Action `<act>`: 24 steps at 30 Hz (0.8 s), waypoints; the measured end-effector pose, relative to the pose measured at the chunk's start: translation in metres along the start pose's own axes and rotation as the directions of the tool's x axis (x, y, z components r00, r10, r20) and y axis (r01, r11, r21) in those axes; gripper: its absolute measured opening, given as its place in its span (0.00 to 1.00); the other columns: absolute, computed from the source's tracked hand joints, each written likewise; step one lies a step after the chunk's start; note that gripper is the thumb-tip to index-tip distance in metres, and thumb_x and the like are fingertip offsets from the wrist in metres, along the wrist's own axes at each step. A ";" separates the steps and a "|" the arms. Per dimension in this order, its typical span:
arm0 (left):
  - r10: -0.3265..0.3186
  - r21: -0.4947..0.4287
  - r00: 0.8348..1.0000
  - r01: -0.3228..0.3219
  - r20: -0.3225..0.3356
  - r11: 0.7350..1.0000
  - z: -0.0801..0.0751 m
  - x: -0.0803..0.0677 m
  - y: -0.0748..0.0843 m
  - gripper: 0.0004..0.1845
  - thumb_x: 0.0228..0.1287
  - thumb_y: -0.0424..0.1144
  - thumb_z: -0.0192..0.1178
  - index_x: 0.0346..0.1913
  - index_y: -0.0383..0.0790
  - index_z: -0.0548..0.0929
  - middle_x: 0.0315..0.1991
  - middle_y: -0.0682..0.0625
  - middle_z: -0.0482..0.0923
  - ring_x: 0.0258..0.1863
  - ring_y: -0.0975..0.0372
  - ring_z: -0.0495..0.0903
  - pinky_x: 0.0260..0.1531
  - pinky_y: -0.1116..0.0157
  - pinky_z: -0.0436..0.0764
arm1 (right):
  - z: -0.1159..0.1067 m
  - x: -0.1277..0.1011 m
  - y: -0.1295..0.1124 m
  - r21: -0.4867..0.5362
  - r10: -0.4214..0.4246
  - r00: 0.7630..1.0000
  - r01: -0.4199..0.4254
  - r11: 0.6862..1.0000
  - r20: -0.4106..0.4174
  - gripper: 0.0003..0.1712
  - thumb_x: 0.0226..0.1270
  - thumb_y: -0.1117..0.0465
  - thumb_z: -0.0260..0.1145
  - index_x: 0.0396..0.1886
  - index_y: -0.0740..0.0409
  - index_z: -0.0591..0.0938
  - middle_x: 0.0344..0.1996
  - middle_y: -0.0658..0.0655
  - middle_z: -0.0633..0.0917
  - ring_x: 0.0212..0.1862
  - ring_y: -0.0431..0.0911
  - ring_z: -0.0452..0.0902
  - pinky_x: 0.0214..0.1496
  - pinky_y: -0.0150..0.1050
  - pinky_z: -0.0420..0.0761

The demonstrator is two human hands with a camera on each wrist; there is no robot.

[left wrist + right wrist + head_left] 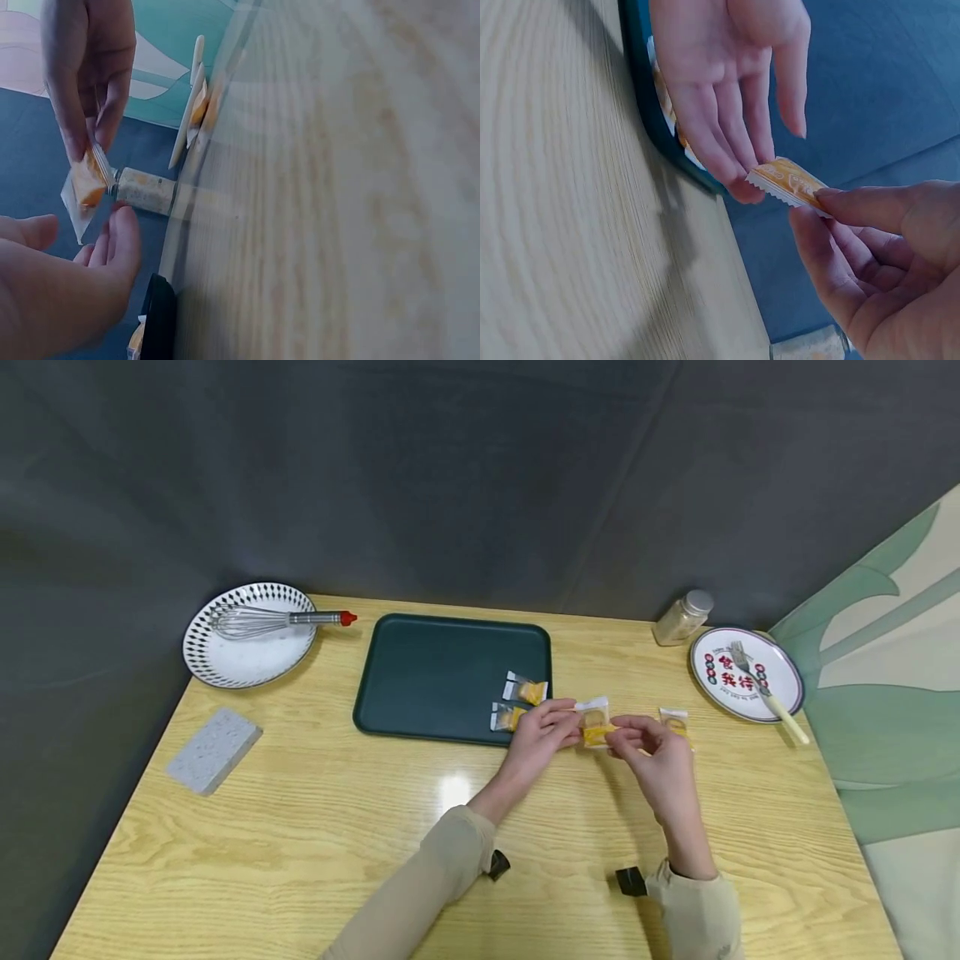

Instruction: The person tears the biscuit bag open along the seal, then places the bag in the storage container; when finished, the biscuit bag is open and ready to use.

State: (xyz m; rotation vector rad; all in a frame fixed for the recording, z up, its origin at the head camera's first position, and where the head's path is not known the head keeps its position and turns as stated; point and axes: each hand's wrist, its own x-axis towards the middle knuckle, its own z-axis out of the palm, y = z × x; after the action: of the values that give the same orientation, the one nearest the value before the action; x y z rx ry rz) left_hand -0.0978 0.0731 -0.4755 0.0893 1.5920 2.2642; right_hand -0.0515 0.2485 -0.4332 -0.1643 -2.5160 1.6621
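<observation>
A person's right hand (651, 752) pinched a small clear snack packet (596, 723) with a yellow-orange filling between thumb and fingertips, holding it just above a pale wooden table (300, 827), right of a dark green tray (442, 672). The left hand (542, 733), fingers straight and relaxed, touched the packet's left end with its fingertips (735, 176); it gripped nothing. Print on the wrapper was too small to read.

Two similar packets (520, 703) lay at the tray's near right corner, and another packet (675, 722) lay on the table just right of the hands. At the far right, a white plate (712, 681) bearing red Chinese characters held a fork (765, 697), with a capped spice jar (682, 618) just beside it. At the far left, a whisk (277, 621) with a red-tipped handle rested on a patterned plate (240, 660); a grey sponge (213, 750) lay nearer.
</observation>
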 end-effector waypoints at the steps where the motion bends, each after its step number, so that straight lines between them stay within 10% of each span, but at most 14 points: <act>1: 0.001 0.005 1.000 -0.001 -0.004 1.000 -0.001 0.001 0.001 0.18 0.81 0.33 0.61 0.66 0.26 0.80 0.53 0.38 0.86 0.47 0.56 0.87 0.57 0.53 0.86 | 0.001 -0.002 -0.001 0.002 0.006 1.000 -0.006 1.000 0.005 0.12 0.73 0.76 0.70 0.52 0.78 0.85 0.38 0.71 0.88 0.33 0.35 0.86 0.40 0.34 0.89; 24: -0.018 0.072 1.000 0.017 0.013 0.997 -0.018 0.009 0.002 0.09 0.76 0.27 0.65 0.49 0.20 0.86 0.37 0.47 0.88 0.32 0.66 0.82 0.38 0.67 0.83 | 0.018 -0.005 -0.005 -0.099 -0.062 0.993 0.073 0.992 0.102 0.08 0.81 0.69 0.65 0.48 0.73 0.86 0.39 0.66 0.88 0.37 0.37 0.86 0.41 0.31 0.88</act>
State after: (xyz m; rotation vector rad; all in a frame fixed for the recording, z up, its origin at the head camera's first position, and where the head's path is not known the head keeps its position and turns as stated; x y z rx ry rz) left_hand -0.1115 0.0593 -0.4819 0.1091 1.6614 2.1889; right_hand -0.0492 0.2293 -0.4356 -0.0059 -2.6493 1.5533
